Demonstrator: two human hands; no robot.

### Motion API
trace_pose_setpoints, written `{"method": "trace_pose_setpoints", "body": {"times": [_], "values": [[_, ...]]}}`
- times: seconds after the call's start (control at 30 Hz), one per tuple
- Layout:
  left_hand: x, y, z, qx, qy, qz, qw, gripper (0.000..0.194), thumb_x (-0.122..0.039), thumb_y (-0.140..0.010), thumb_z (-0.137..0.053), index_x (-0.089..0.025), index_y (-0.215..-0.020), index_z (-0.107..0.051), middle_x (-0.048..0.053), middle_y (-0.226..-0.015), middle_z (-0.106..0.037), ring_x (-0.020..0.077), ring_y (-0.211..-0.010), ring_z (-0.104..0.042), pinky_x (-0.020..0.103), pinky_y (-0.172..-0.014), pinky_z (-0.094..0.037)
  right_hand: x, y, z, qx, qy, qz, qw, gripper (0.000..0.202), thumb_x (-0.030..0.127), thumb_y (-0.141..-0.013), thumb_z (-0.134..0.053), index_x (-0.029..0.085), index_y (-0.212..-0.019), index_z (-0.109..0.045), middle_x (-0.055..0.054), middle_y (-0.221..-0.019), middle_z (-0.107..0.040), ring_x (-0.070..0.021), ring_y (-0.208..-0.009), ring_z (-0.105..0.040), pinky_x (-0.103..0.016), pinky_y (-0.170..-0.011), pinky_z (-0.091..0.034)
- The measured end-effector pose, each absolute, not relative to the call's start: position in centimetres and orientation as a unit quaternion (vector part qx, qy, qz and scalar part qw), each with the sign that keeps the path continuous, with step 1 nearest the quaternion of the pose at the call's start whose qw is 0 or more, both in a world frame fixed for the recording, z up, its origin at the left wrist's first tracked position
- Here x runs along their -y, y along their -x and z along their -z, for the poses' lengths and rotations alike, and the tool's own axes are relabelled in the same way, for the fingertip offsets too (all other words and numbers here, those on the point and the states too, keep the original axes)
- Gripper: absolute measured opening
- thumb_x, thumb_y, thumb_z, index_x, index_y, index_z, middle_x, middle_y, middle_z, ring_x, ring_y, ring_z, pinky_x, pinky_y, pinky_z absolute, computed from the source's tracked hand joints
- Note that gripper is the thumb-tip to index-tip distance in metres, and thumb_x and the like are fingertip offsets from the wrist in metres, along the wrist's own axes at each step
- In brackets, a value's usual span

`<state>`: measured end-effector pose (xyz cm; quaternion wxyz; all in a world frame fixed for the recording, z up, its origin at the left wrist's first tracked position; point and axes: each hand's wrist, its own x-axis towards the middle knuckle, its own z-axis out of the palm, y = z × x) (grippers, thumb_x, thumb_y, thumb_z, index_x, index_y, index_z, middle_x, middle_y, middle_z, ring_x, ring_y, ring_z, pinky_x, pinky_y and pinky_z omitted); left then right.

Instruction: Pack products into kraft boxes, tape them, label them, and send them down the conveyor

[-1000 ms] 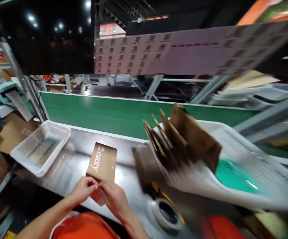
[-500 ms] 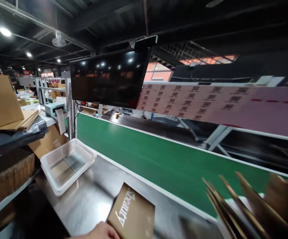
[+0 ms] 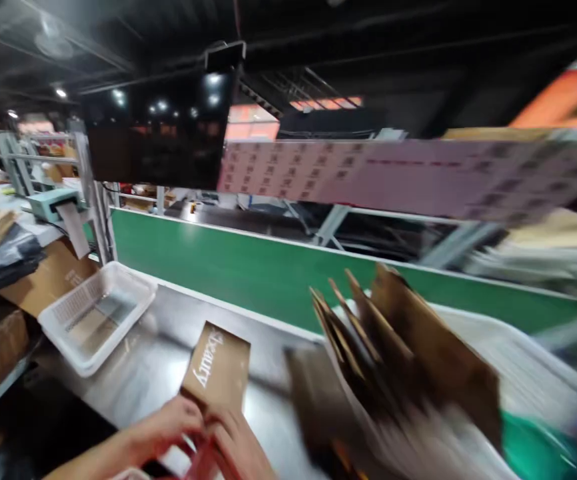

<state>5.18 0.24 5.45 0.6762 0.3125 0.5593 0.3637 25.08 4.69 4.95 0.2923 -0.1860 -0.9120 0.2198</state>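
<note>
At the near edge, the left hand (image 3: 168, 427) and the right hand (image 3: 238, 440) are brought close together, the left palm turned inward. The fingers of both are bent and nearly closed; between them a thin reddish item (image 3: 204, 461) is seen (smeared by motion). Whether it is gripped by one hand or by both cannot be told.

Just beyond the fingertips, a brown box (image 3: 223, 367) is laid flat on the metal worktop (image 3: 271, 410), its upper face marked "beauty" in white lettering. To the right, several brown cardboard pieces (image 3: 438, 353) are stood on edge, tilted, at the near end of a large white basket (image 3: 498, 327), in which a green item (image 3: 533, 443) is also contained (partly cut off by blur). To the left, near the far edge, a smaller white basket (image 3: 86, 365) is placed, with a flat, pale item visible inside.

Behind the worktop, a long green surface (image 3: 208, 250) edged in white is extended across the view. At the left, a pale teal device (image 3: 51, 203) is shown with a paper strip (image 3: 74, 230) hanging from it. Farther back, a black screen (image 3: 158, 133) is mounted beside a pink board (image 3: 408, 177) printed with rows of dark squares.
</note>
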Motion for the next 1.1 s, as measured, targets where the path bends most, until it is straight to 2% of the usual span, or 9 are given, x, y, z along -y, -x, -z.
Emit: {"method": "trace_pose_setpoints", "body": {"times": [0.1,0.17,0.3,0.43,0.53,0.67,0.83,0.97,1.1], "values": [[0.5,-4.1,-6.4,-0.597,-0.329,-0.368,0.633,0.029,-0.048,-0.067,-0.071,-0.021,-0.066,-0.059,-0.002,-0.064,-0.06,0.016,-0.066,-0.058,0.026,-0.058,-0.046,-3.1,-25.5,-7.6,0.901,0.167,-0.201,0.347,0.021,0.014,-0.104,-0.047,0.024,-0.096,-0.064,-0.003,-0.1,-0.075,-0.0182,-0.092,-0.068,-0.032,-0.084,-0.055],[0.5,-2.9,-6.6,-0.602,-0.341,-0.38,0.614,0.036,-0.052,-0.07,-0.075,-0.02,-0.067,-0.059,-0.002,-0.065,-0.061,0.0163,-0.069,-0.06,0.026,-0.061,-0.048,-2.6,-25.2,-8.0,0.888,0.179,-0.177,0.385,0.02,0.01,-0.103,-0.047,0.023,-0.096,-0.062,-0.003,-0.096,-0.073,-0.0172,-0.089,-0.066,-0.031,-0.083,-0.053],[0.6,-1.6,-7.4,-0.512,-0.402,-0.354,0.672,0.049,-0.061,-0.07,-0.089,-0.015,-0.079,-0.075,0.004,-0.078,-0.073,0.017,-0.075,-0.066,0.028,-0.072,-0.055,-2.6,-24.1,-6.5,0.877,0.231,-0.151,0.394,0.011,0.019,-0.102,-0.059,0.021,-0.096,-0.068,-0.007,-0.113,-0.072,-0.0198,-0.1,-0.066,-0.032,-0.087,-0.054],[0.2,-1.9,-8.0,-0.489,-0.386,-0.338,0.705,0.058,-0.064,-0.059,-0.098,-0.013,-0.078,-0.079,0.003,-0.071,-0.07,0.0152,-0.068,-0.064,0.028,-0.069,-0.053,-4.2,-23.4,-5.3,0.876,0.214,-0.168,0.398,0.013,0.03,-0.103,-0.065,0.02,-0.098,-0.073,-0.007,-0.111,-0.072,-0.0194,-0.097,-0.065,-0.032,-0.084,-0.055],[-0.4,-2.1,-8.2,-0.5,-0.355,-0.337,0.715,0.052,-0.057,-0.058,-0.099,-0.013,-0.073,-0.076,0.001,-0.068,-0.066,0.0132,-0.065,-0.059,0.026,-0.064,-0.05,-5.6,-23.1,-5.7,0.888,0.183,-0.18,0.382,0.016,0.032,-0.105,-0.064,0.021,-0.097,-0.072,-0.006,-0.112,-0.073,-0.0178,-0.096,-0.065,-0.031,-0.084,-0.054],[-0.8,-2.3,-7.3,-0.525,-0.304,-0.337,0.72,0.033,-0.035,-0.057,-0.089,-0.016,-0.066,-0.064,-0.004,-0.064,-0.054,0.0107,-0.062,-0.049,0.022,-0.058,-0.04,-6.2,-22.8,-6.6,0.907,0.144,-0.173,0.357,0.017,0.03,-0.108,-0.058,0.021,-0.097,-0.067,-0.005,-0.11,-0.075,-0.0185,-0.101,-0.066,-0.033,-0.089,-0.056],[-2.0,0.5,-1.9,-0.63,-0.341,-0.338,0.61,0.027,-0.043,-0.07,-0.07,-0.021,-0.069,-0.053,-0.007,-0.061,-0.042,0.0115,-0.058,-0.04,0.023,-0.056,-0.035,-4.5,-23.2,-7.0,0.857,0.111,-0.212,0.456,0.011,0.016,-0.102,-0.052,0.024,-0.102,-0.06,-0.002,-0.092,-0.073,-0.0184,-0.081,-0.066,-0.035,-0.075,-0.055],[-0.9,5.7,2.8,-0.798,-0.388,-0.226,0.402,0.029,-0.039,-0.077,-0.066,-0.025,-0.061,-0.046,-0.003,-0.06,-0.045,0.0192,-0.065,-0.052,0.031,-0.065,-0.044,-6.3,-23.7,-6.6,0.682,0.323,-0.33,0.567,0.01,0.023,-0.106,-0.053,0.024,-0.106,-0.062,-0.005,-0.094,-0.073,-0.0191,-0.085,-0.07,-0.033,-0.075,-0.058],[1.9,8.6,4.7,-0.803,-0.433,-0.186,0.366,0.022,-0.034,-0.078,-0.066,-0.024,-0.062,-0.055,0.002,-0.063,-0.058,0.026,-0.074,-0.062,0.038,-0.076,-0.05,-13.2,-23.0,-4.2,0.613,0.556,-0.338,0.448,0.011,0.03,-0.094,-0.062,0.021,-0.098,-0.066,-0.004,-0.087,-0.074,-0.0205,-0.078,-0.071,-0.033,-0.075,-0.06]]}}
